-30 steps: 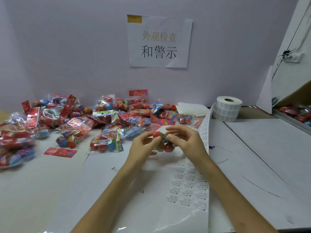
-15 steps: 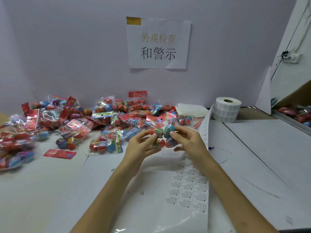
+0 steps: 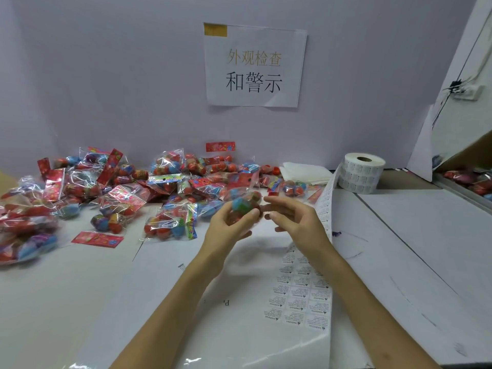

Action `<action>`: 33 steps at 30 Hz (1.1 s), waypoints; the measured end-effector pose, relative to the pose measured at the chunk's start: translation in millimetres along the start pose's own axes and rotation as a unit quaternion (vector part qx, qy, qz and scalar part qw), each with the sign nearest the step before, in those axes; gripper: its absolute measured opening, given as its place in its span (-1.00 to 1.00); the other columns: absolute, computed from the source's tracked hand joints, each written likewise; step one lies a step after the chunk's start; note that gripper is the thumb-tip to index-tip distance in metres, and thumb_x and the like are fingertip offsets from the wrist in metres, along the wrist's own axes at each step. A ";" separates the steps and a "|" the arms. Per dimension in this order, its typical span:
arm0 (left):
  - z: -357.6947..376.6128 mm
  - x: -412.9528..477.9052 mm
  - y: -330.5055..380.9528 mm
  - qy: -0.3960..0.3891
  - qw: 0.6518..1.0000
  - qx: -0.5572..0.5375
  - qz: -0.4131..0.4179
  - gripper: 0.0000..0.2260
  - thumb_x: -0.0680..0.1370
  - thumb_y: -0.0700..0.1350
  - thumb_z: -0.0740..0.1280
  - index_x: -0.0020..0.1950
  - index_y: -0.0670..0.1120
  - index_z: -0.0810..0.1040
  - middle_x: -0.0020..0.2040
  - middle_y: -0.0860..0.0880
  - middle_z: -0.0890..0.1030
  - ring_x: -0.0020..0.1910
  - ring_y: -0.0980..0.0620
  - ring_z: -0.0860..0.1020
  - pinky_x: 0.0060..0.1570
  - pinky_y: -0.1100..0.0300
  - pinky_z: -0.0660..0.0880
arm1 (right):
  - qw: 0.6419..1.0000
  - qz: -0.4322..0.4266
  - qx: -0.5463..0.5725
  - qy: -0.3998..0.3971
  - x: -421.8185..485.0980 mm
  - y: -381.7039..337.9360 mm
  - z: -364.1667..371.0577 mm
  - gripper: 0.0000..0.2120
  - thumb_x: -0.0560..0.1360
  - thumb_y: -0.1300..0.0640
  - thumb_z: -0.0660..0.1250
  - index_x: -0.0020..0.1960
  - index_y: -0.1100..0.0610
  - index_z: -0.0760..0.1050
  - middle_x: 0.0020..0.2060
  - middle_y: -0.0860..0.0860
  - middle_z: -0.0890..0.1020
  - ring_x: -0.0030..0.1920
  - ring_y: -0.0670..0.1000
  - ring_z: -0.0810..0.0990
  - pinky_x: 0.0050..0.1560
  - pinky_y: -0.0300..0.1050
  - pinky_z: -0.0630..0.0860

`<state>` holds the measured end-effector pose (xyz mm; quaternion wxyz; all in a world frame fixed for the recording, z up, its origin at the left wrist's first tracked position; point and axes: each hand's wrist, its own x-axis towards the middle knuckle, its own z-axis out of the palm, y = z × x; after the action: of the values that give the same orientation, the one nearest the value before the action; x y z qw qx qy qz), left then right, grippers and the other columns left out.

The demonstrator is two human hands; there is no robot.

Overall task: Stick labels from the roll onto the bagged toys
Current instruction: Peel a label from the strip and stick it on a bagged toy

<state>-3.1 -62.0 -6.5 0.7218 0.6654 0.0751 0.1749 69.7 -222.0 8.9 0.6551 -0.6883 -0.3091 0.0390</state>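
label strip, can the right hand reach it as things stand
Probably yes. The right hand seems to hold nothing and hovers close beside the label strip, which passes by its wrist with nothing between. The left hand holds the bagged toy.

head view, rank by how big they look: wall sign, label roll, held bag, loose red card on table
1. wall sign
2. label roll and held bag: about alike, bag blurred and nearer, so unranked
3. loose red card

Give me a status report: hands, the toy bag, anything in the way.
Left hand grips bagged toy. Right hand open beside it. Label strip runs from roll under right forearm. Nothing seen blocking.
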 end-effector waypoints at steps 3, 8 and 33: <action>-5.3 2.3 3.1 0.001 0.998 -0.060 -0.035 -0.60 0.53 -0.06 0.45 0.35 -0.09 0.56 0.19 -0.15 0.69 0.14 -0.10 0.69 0.18 0.00 0.61 | 0.998 -0.016 -0.047 0.036 -0.1 1.5 -3.0 -0.70 0.54 0.30 0.42 0.24 0.07 0.61 0.08 -0.05 0.70 0.06 -0.13 0.66 0.01 -0.22 0.59; -4.2 1.0 9.7 -0.026 0.995 -0.081 -0.049 -0.46 0.46 0.06 0.42 0.37 -0.14 0.47 0.17 -0.16 0.70 0.12 -0.14 0.69 0.09 0.04 0.61 | 0.999 0.045 -0.013 0.020 2.1 1.0 -6.2 -0.82 0.57 0.10 0.42 0.17 0.02 0.63 0.00 -0.04 0.71 -0.03 -0.03 0.69 -0.11 -0.18 0.63; -8.4 4.9 -7.7 0.159 0.942 0.293 0.046 -0.45 0.52 0.00 0.52 0.40 -0.05 0.35 0.03 0.10 0.62 -0.06 0.10 0.59 -0.14 0.26 0.51 | 0.928 -0.118 -0.206 0.287 1.4 -5.4 -17.7 -0.76 0.45 0.40 0.38 0.03 0.15 0.66 -0.02 0.02 0.66 0.00 0.00 0.60 0.04 -0.10 0.53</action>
<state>-0.2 -52.8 -14.4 0.4650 0.8137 0.2061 0.2815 76.9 -237.2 16.9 0.5595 -0.7483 -0.1884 -0.3026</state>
